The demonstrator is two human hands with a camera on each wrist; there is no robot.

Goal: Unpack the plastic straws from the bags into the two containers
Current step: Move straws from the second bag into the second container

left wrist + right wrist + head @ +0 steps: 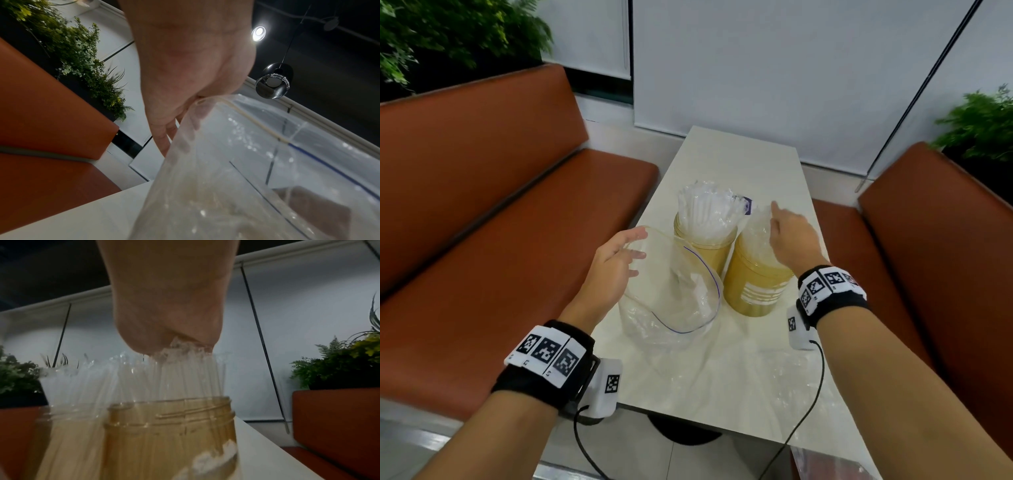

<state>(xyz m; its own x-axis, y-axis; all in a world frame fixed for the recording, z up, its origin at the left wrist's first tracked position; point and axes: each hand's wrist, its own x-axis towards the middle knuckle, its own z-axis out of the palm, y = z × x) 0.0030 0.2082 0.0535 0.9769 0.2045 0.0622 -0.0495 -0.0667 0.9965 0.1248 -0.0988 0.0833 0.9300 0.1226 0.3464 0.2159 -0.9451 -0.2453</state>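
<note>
Two amber see-through jars stand mid-table. The far jar point(709, 253) is packed with wrapped plastic straws point(703, 212). The near jar point(753, 287) point(170, 434) also holds upright straws point(164, 378), and my right hand point(787, 233) point(174, 331) comes down on them from above, fingers curled round their tops. My left hand point(637, 248) point(180, 123) pinches the rim of a clear zip bag point(678, 294) point(236, 162) with a blue seal line, holding its mouth wide open just left of the jars. The bag looks nearly empty, with only crumpled film visible inside.
The cream table point(739, 161) is narrow, with orange benches on the left point(500, 240) and right point(945, 257). A flattened clear bag point(784, 380) lies on the near part of the table. Plants stand behind both benches, and a white blind hangs beyond the far edge.
</note>
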